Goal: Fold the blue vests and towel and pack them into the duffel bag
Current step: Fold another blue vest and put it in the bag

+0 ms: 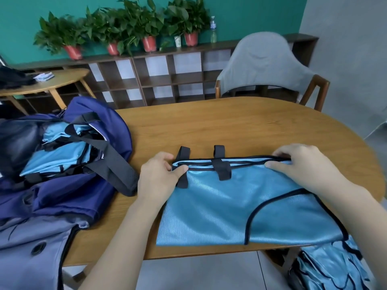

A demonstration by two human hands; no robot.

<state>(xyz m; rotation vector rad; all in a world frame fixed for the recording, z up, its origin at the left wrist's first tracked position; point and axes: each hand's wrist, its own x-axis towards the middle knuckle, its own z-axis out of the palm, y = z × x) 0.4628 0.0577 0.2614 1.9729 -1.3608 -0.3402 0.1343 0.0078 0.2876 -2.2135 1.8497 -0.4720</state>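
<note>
A blue vest [230, 206] lies folded flat on the tabletop [240, 126], its far trimmed edge pinched at both ends by the left hand [159, 176] and right hand [301, 164]. The fabric is judged thin, limp and slippery, best gripped at the bound edges. The duffel bag [69, 155], left of the vest, is already part-filled

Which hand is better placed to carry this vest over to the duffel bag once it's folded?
Probably the left. The left hand pinches the vest at its end nearest the open duffel bag, which sits at the table's left. The right hand grips the far end and would have to cross over.
</note>
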